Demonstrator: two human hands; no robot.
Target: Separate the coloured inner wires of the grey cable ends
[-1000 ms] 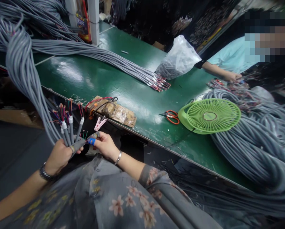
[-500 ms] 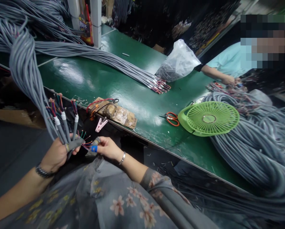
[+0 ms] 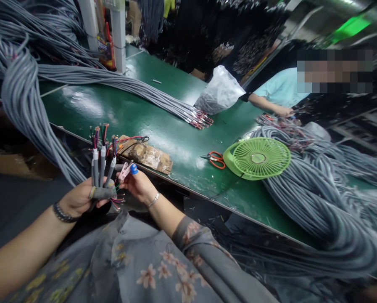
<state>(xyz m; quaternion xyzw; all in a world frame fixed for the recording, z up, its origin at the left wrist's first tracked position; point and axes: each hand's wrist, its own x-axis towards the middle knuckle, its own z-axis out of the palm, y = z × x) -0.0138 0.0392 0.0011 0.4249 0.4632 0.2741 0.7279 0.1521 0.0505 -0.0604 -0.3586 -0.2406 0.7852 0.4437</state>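
Note:
My left hand [image 3: 84, 197] is closed round several grey cables [image 3: 102, 170], which stand upright with white bands and stripped coloured wires at their tops. A grey wrapping shows on one finger, and loose coloured wire ends [image 3: 117, 204] stick out beside it. My right hand [image 3: 139, 185] is at the table edge with its fingers curled by a pink clothespin [image 3: 125, 171]. Blue tape [image 3: 133, 168] wraps one fingertip. The clothespin overlaps the fingers, so what they grip is unclear.
On the green table [image 3: 182, 153] lie a taped wooden block [image 3: 150, 156], orange-handled scissors [image 3: 216, 160], a green fan [image 3: 259, 158] and long grey cable bundles [image 3: 301, 198]. A plastic bag [image 3: 220, 90] stands behind. Across the table, a co-worker's hand [image 3: 284, 111] handles wires.
My right hand has left the loose wires by my left hand and moved up to the clothespin. The upright cables in my left hand have shifted right. The view has swung slightly right.

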